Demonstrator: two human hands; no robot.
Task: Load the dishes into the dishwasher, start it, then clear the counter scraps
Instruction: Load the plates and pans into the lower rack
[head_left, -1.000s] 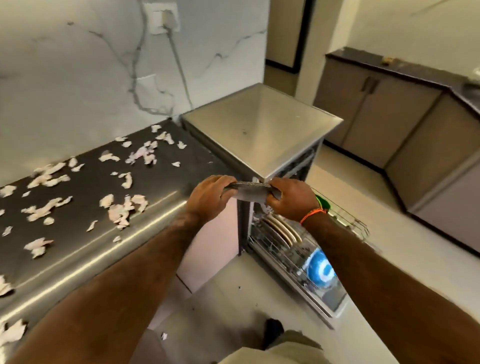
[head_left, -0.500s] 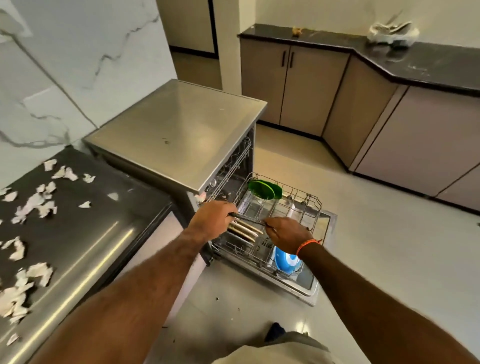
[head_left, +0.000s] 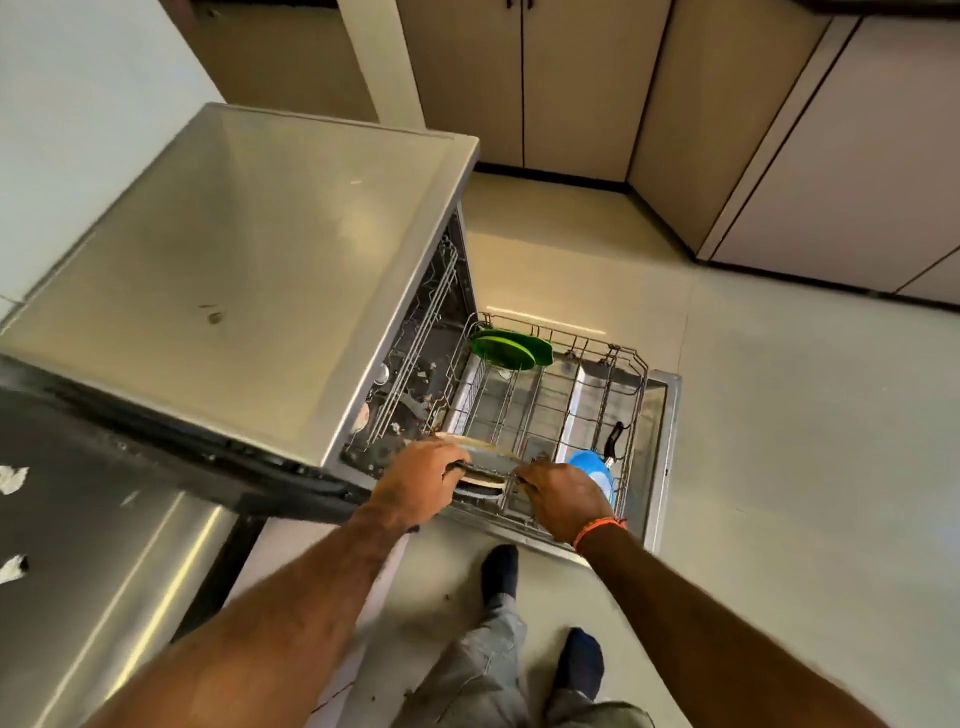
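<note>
While both hands grip a plate (head_left: 483, 457), rack (head_left: 636, 374) holds green plates (head_left: 511, 349).

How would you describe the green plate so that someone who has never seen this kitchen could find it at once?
Start at the steel dishwasher standing open beside the counter, and follow its lower rack pulled out over the door. The green plate stands on edge at the rack's far corner, nearest the machine's opening. It is the only green item; the blue dish sits at the near end by the right hand.
</note>
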